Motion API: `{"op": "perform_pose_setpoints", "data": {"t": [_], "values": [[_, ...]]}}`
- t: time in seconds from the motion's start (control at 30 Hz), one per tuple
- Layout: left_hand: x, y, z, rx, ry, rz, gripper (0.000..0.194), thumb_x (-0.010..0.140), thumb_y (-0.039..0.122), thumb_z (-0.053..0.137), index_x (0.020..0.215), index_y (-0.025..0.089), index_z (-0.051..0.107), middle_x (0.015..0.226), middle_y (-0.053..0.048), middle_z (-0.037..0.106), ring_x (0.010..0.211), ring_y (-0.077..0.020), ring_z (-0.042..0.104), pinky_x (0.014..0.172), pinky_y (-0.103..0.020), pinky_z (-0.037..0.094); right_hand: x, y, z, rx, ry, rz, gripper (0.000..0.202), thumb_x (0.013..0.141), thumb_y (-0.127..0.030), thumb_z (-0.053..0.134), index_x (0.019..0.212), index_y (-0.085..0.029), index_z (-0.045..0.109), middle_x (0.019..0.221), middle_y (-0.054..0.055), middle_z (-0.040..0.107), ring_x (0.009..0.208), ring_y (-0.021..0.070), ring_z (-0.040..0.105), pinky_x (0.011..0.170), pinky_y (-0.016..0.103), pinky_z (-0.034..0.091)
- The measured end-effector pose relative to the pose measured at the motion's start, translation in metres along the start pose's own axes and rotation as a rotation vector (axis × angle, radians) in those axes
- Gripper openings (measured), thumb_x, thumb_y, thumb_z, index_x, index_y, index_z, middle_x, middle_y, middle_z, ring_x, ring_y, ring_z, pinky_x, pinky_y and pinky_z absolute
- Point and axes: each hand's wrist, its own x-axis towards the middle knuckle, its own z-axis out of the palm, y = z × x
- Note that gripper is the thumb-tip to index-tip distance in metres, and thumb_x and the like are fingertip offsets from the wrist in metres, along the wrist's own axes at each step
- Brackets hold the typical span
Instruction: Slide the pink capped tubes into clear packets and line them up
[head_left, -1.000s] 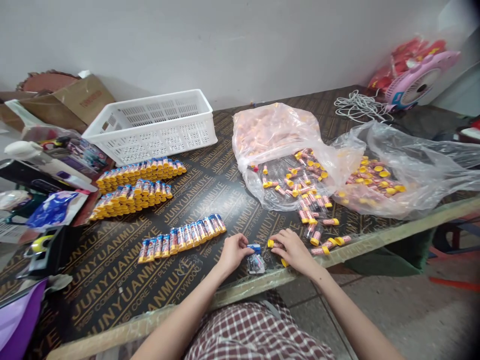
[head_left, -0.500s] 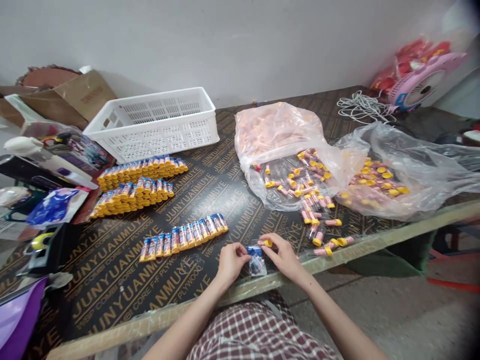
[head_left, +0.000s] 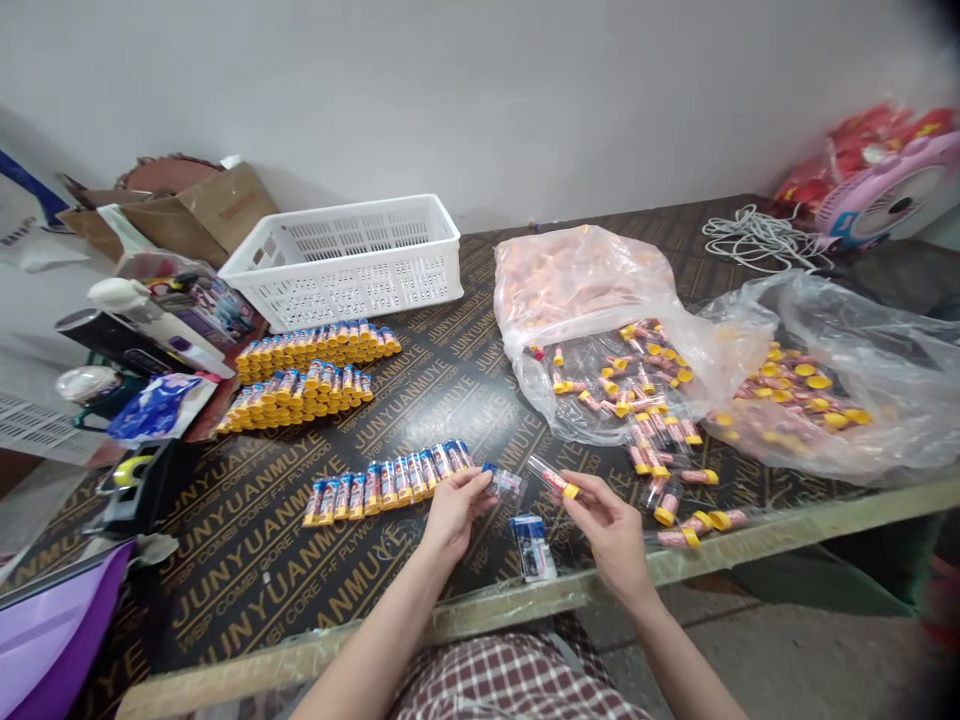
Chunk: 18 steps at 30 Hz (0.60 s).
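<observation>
The counter (head_left: 442,390) is dark, wood-edged and printed with repeated gold lettering; a pale wall (head_left: 487,100) stands behind it. I note a white slatted basket (head_left: 360,280) at the back, a pink fan (head_left: 892,195) far right, and loose tubes spilling from a clear plastic bag (head_left: 585,265). A row of blue-and-yellow tubes (head_left: 394,483) lies left of centre.

The clear tube (head_left: 553,477) has pink contents and a yellow cap at its lower right end. It is tilted above the counter, pinched in my right hand (head_left: 613,520). My left hand (head_left: 454,510) grips a blue-topped sleeve (head_left: 510,484), apart from the tube.

Compared with half a second ago, this sleeve is off the sleeve stack (head_left: 532,550), which remains near the front edge, and my hands stand farther apart.
</observation>
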Motion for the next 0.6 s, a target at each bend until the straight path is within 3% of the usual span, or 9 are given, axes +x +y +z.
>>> {"op": "perform_pose_setpoints", "data": {"t": [0.13,0.4,0.6], "values": [[0.004,0.009,-0.002,-0.059,0.038,0.014,0.026,0.053,0.023,0.085,0.067,0.012,0.065,0.063,-0.002,0.067,0.052,-0.0096,0.060,0.055,-0.022,0.052,-0.010,-0.010,0.010,-0.008,0.014,-0.034,0.028,0.080,-0.034,0.064,0.106,-0.022,0.064,0.106,0.008,0.066,0.096,0.0227,0.064,0.088,0.039,0.053],[0.001,0.012,-0.006,-0.142,0.128,0.076,0.031,0.052,0.032,0.084,0.065,0.012,0.065,0.058,0.000,0.065,0.051,-0.0097,0.059,0.056,-0.022,0.050,-0.020,-0.008,0.017,-0.254,-0.021,-0.257,0.025,0.084,-0.024,0.058,0.108,-0.026,0.064,0.110,0.009,0.064,0.103,0.0242,0.060,0.091,0.044,0.050],[0.001,0.007,-0.006,-0.125,0.156,0.103,0.037,0.049,0.038,0.085,0.063,0.013,0.062,0.057,0.001,0.063,0.053,-0.0097,0.059,0.059,-0.023,0.050,-0.022,-0.006,0.023,-0.313,-0.117,-0.279,0.026,0.085,-0.022,0.057,0.109,-0.028,0.064,0.110,0.008,0.064,0.104,0.0238,0.059,0.092,0.043,0.049]]}}
